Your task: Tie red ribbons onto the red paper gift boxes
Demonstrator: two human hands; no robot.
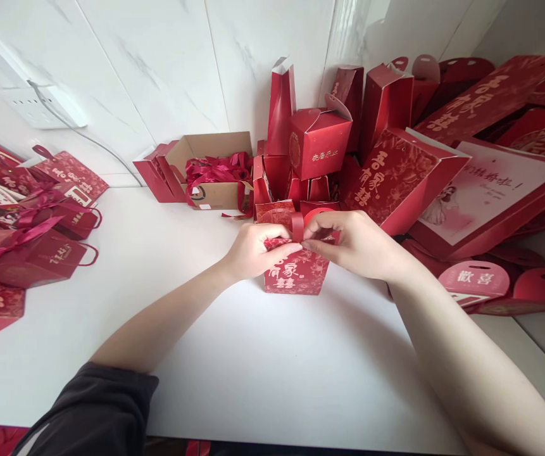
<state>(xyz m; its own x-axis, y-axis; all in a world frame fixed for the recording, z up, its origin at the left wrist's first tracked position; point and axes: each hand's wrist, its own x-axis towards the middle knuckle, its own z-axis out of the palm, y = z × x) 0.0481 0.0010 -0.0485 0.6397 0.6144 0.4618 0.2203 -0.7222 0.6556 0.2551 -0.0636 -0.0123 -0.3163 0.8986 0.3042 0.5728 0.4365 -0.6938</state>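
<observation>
A small red gift box (295, 277) with pale printed characters stands upright on the white table, in front of me. My left hand (257, 250) is closed on the box's top left edge, thumb in front. From the other side my right hand (348, 244) pinches the top edge near the middle, its thumb and fingertips close to the left thumb. A red strap handle (297, 226) rises in a loop between the two hands. The far side of the box and some fingertips are hidden.
Behind the box stands a cardboard carton (215, 196) of dark red ribbons. Many red boxes (395, 183) are piled at the right and back. Ribboned red boxes (39, 253) lie at the left. A wall socket (44, 107) with a grey cable is at the back left.
</observation>
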